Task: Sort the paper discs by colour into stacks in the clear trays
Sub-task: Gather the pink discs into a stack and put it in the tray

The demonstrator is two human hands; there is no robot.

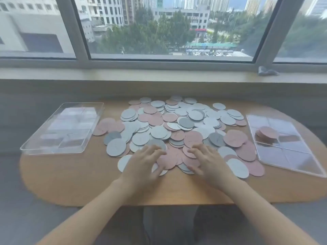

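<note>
Hands at the near edge of the disc pile [177, 128]: left hand [143, 163] and right hand [207, 161] lie flat on pink discs [169, 160], fingers [155, 151] spread and relaxed, gripping nothing. Pile covers mid-worktop [70, 183], mixed pink, pale and grey. Right of pile, one clear tray [290, 167] holds a short pink stack [266, 133]; left of pile, the second tray [35, 147] holds no discs. Recommended: slide one colour together, square edges, then lift as a stack.
</note>
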